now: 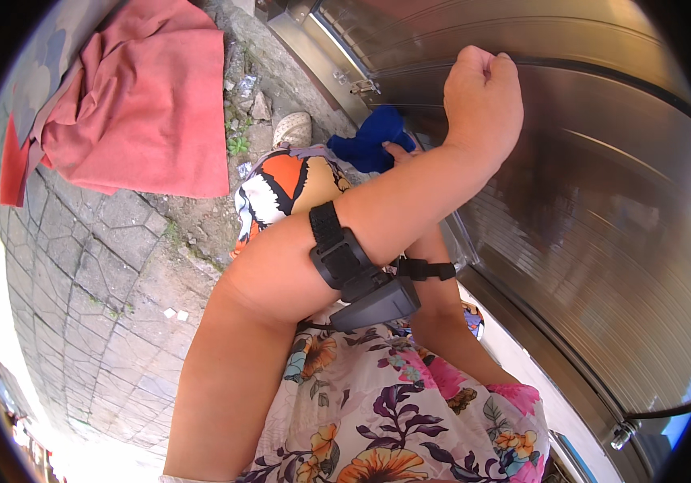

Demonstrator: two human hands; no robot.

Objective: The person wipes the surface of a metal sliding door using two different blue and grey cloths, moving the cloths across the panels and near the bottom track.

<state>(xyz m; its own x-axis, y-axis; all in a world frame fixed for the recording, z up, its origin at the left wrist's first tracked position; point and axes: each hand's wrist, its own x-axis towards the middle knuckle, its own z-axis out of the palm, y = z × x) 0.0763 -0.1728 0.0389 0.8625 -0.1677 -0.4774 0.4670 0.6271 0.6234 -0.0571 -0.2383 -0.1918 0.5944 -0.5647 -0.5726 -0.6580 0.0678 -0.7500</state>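
My left hand (484, 99) is raised at the upper right, its fingers curled in against a brown, shiny metal panel (562, 181). Nothing shows in it, though its inner side is hidden. Lower down and to the left, my right hand (401, 156) holds a bunched blue cloth (372, 142), thumb on top. My left forearm crosses in front and hides most of that hand. A black strapped device (363, 284) sits on the left forearm, and a black strap (427, 269) is round the right one.
A red cloth (158, 115) hangs at the upper left above grey paving (104, 241). A metal latch (366, 88) is on the panel frame. Stones (261, 107) and weeds lie by a concrete edge. A light perforated shoe (293, 130) and patterned fabric (288, 181) over a leg are below me.
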